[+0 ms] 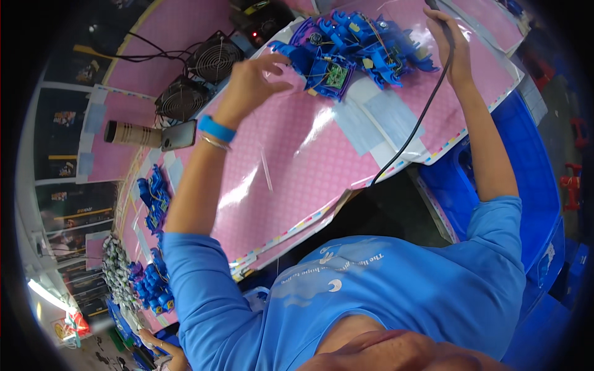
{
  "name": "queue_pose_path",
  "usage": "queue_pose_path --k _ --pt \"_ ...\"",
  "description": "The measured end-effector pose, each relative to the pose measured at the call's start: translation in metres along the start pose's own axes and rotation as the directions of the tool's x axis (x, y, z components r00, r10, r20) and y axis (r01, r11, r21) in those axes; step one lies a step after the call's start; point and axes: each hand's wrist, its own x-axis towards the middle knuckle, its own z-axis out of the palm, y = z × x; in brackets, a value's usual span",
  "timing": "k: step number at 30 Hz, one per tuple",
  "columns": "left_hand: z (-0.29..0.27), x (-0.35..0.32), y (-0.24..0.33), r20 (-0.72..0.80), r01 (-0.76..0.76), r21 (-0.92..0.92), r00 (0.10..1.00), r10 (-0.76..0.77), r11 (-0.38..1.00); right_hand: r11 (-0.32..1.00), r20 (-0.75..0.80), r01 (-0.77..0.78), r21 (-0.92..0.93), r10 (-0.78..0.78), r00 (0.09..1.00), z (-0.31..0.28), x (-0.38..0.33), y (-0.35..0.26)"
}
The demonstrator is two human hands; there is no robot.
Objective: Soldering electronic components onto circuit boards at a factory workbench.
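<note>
On the pink covered table sits a pile of blue plastic housings (pixel 359 40) with thin wires among them. One housing at its near side shows a green circuit board (pixel 335 75). My left hand (pixel 257 83) is just left of the pile, its thumb and fingers apart and nothing visible between them. At the far right, my right hand (pixel 450 49) is closed around a dark corded tool, mostly hidden by the fingers and cut by the picture's edge. Its black cable (pixel 427 110) hangs down past the table's near edge. The tool's kind cannot be made out.
Two black fans (pixel 215 57) stand at the left back beside a dark box with a red light (pixel 257 34). A patterned cylinder (pixel 133 133) and a phone (pixel 179 136) lie left. More blue parts (pixel 153 198) line the table. Blue bins (pixel 520 161) stand right. Another person's arm (pixel 162 347) shows lower left.
</note>
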Motion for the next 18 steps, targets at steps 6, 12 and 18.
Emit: queue_pose_path --k 6,12,18 --pt "0.063 -0.016 0.012 -0.185 0.126 -0.268 0.966 -0.179 0.955 0.811 0.225 -0.253 0.527 0.154 0.962 0.034 0.005 0.011" --pt "0.057 -0.023 0.026 -0.116 0.184 -0.355 0.964 -0.238 0.917 0.783 0.422 -0.363 0.506 0.143 0.895 0.038 -0.002 -0.03" --pt "0.046 -0.075 0.049 -0.032 0.253 -0.302 0.961 -0.275 0.919 0.806 0.45 -0.33 0.491 0.089 0.889 0.048 -0.047 -0.082"
